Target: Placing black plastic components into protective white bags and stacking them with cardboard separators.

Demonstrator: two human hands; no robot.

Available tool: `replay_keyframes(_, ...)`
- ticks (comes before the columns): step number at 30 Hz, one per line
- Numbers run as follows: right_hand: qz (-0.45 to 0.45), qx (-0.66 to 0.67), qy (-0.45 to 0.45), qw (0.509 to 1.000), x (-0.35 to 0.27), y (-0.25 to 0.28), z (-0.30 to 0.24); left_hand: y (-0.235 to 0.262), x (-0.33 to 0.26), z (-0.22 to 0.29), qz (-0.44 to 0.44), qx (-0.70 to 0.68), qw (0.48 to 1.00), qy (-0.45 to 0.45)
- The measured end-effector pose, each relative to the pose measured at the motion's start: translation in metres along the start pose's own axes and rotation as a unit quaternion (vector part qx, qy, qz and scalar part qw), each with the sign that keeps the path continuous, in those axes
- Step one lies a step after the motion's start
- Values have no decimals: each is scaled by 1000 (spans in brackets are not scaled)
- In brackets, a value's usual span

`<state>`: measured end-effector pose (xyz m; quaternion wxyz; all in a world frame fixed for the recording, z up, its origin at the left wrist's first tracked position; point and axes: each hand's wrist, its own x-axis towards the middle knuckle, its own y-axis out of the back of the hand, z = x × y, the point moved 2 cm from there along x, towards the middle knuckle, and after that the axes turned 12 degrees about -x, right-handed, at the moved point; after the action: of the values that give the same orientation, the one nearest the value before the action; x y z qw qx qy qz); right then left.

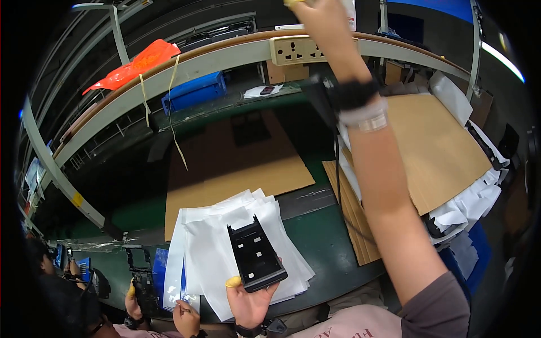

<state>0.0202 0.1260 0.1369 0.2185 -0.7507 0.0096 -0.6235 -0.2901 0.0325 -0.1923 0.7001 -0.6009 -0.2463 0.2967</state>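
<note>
My left hand (pixel 248 304) holds a black plastic housing (pixel 256 250) by its near end, over a stack of white sheets (pixel 208 242). The housing is long and shallow, has two prongs at its far end, and carries several small white pads inside. A yellow finger cover shows on my left thumb. My right arm stretches far forward and up, past the raised shelf. At the top edge of the picture my right hand (pixel 324 19) is partly cut off, a yellow cover on one finger. What its fingers do is hidden.
Brown cardboard (pixel 248 180) lies on the green bench. On the right, a cardboard sheet (pixel 434 146) tops a pile of wrapped parts. A socket strip (pixel 296 50) and an orange bag (pixel 138 65) are on the shelf rail. At left, a co-worker's hand holds a black frame (pixel 145 281).
</note>
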Motion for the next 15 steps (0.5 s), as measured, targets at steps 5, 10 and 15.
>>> replay_keyframes(5, -347, -237, 102, 902, 16, -93, 77, 12, -16, 11, 67, 76, 991, -83)
replay_keyframes(10, -400, -351, 128, 837, 17, -97, 118, 28, -19, 10, 142, 386, 885, -216)
replay_keyframes(15, -178, -12, 22, 984, -32, -51, -27, 25, -31, 25, 222, 793, 511, -249)
